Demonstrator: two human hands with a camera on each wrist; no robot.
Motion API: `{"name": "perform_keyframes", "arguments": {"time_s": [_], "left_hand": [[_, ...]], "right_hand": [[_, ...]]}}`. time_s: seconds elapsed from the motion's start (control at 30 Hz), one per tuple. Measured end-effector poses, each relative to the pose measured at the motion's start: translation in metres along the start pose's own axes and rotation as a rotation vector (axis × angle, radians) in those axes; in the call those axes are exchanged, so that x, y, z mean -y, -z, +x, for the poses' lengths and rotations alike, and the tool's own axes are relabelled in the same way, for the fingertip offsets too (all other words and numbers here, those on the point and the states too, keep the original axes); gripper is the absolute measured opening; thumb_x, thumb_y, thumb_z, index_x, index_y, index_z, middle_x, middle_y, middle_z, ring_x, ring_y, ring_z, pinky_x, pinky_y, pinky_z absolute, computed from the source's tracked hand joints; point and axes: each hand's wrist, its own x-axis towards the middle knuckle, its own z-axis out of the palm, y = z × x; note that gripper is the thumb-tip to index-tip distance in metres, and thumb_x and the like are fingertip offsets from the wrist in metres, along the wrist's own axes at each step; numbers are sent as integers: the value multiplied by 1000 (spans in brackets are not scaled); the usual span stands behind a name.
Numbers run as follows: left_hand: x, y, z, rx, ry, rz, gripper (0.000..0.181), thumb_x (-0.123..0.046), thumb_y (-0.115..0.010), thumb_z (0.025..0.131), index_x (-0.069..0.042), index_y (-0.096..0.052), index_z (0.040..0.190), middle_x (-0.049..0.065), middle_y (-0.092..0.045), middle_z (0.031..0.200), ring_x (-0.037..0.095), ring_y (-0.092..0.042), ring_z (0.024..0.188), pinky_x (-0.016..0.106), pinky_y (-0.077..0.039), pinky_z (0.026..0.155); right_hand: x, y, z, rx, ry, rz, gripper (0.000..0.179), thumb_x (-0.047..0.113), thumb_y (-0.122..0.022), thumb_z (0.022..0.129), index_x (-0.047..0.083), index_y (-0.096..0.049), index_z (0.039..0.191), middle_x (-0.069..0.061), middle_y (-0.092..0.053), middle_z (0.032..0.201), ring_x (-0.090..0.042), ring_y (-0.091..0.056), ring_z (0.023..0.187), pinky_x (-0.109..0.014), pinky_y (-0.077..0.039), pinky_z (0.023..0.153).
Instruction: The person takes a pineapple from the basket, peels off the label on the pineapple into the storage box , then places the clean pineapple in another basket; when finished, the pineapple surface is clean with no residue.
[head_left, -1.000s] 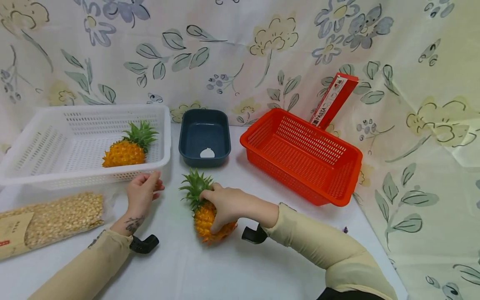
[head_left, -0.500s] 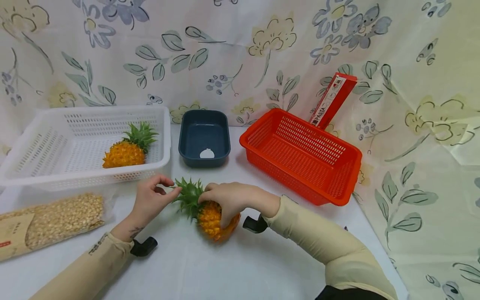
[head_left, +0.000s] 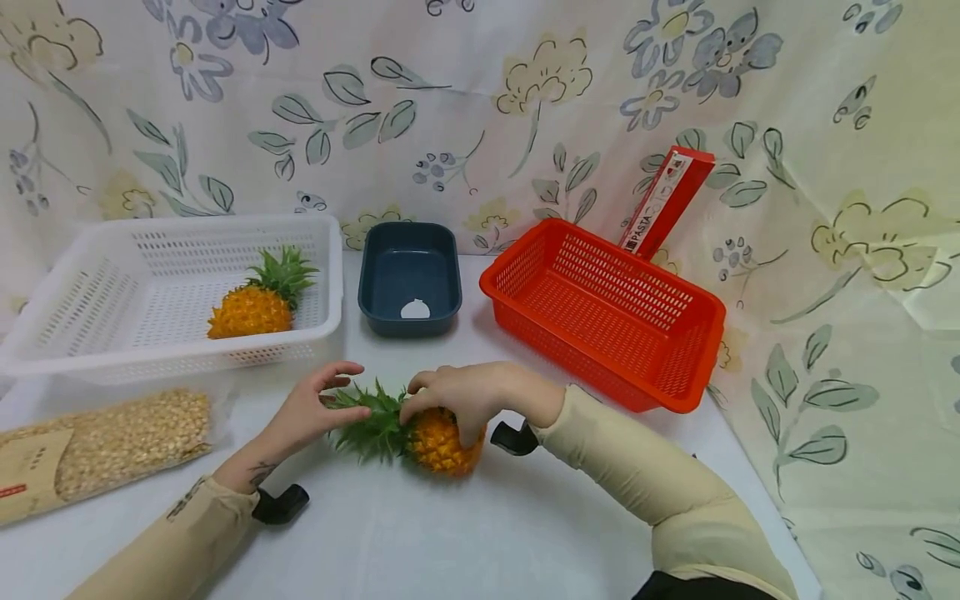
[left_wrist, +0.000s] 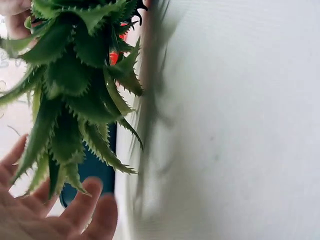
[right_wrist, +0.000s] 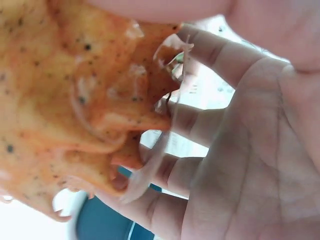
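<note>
My right hand [head_left: 465, 393] grips a small orange pineapple [head_left: 444, 448] from above, near the middle of the table. The fruit lies on its side with its green crown [head_left: 373, 427] pointing left. In the right wrist view its bumpy, dark-speckled skin [right_wrist: 75, 95] fills the left side, with my fingers curled around behind it. My left hand [head_left: 309, 410] is at the crown's tip, thumb and fingers spread apart. The left wrist view shows toothed leaves [left_wrist: 70, 75] hanging between those loosely spread fingers [left_wrist: 102, 217].
A white basket [head_left: 333, 283] at the back left contains another pineapple [head_left: 251, 312]. In front of it lies a bag of pale kernels [head_left: 135, 442]. Behind my hands are a dark blue bin [head_left: 408, 325] and a red basket [head_left: 570, 358], with a red pasta box [head_left: 667, 200] behind.
The pineapple has turned in my right hand, its crown swinging from pointing away to pointing left. My left hand has moved right, from beside the white basket to the crown, and its fingers have spread.
</note>
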Motion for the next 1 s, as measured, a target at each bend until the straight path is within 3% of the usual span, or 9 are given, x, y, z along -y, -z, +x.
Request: {"name": "perform_keyframes", "arguments": {"time_s": [0.13,0.33,0.53,0.7,0.83,1.0], "left_hand": [[1,0,0,83,-7,-9,56,-19,-76,76,-2,-51,124,20,-52,125,37,-51,108,49,-44,85],[-1,1,-1,130,-22,13,56,-21,-80,72,-5,-55,119,17,-56,119,31,-54,102,43,-46,82],[4,-1,0,152,-12,0,61,-23,-84,67,-7,-55,118,16,-56,118,30,-55,99,41,-47,81],[4,-4,0,155,-21,21,62,-26,-85,64,-9,-56,116,14,-58,116,28,-57,96,40,-48,80],[4,-2,-2,163,-8,24,60,-26,-84,65,-9,-57,116,14,-58,115,26,-58,95,36,-50,77],[5,-2,-3,150,3,17,56,-26,-83,67,-9,-58,114,13,-59,114,24,-58,93,30,-51,74]], "right_hand": [[-2,-2,-3,3,2,18,72,4,-76,71,36,-49,129,-1,-32,143,-18,-37,119,-27,-46,82],[-9,-7,-8,-44,30,86,77,5,-76,71,36,-44,134,-2,-31,145,-19,-33,124,-27,-46,86],[-26,-17,-16,-254,91,270,80,23,-79,73,23,-36,141,2,-35,142,-13,-33,128,-33,-39,101],[-32,-33,-28,-417,-31,432,91,36,-80,70,17,-31,143,0,-35,145,-23,-37,130,-41,-35,105],[-31,-50,-33,-442,-141,538,103,38,-84,63,14,-25,145,-8,-33,146,-34,-43,121,-46,-41,97],[-27,-70,-32,-454,-220,623,111,34,-88,57,11,-23,144,-14,-35,141,-30,-44,120,-46,-41,97]]}}
